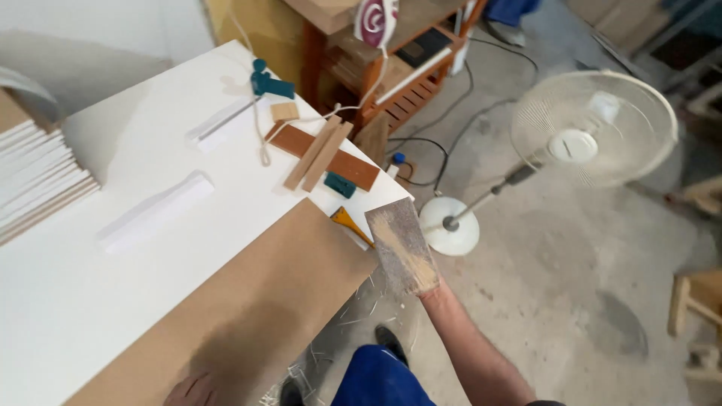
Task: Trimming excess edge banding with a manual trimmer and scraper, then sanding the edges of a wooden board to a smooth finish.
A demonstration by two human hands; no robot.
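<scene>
— Two hands, as far as I can make out. The right hand point(426, 287) is almost wholly hidden behind a flat sanding block point(402, 245); it's closed round the block's near end, with only the forearm showing below.

— And which way does the block lie?

— Its long axis runs away from the hand, up and a little left, worn abrasive face toward us. It sits just off the corner of the brown hardboard sheet point(248, 308), at the sheet's right edge, touching or nearly so; I can't tell which.

— The other hand?

— The left hand point(197, 389) lies flat on the near end of that sheet, fingers spread, gripping nothing, though the frame cuts part of it off. So the right is the nearer one to the edge.

— Beyond that?

— A yellow-handled scraper point(350, 224) peeks out beside the sheet's far corner, on the white table point(90, 293). Farther off lie crossed wood strips point(318, 153), and a pedestal fan point(594, 128) stands on the floor, well apart.
</scene>
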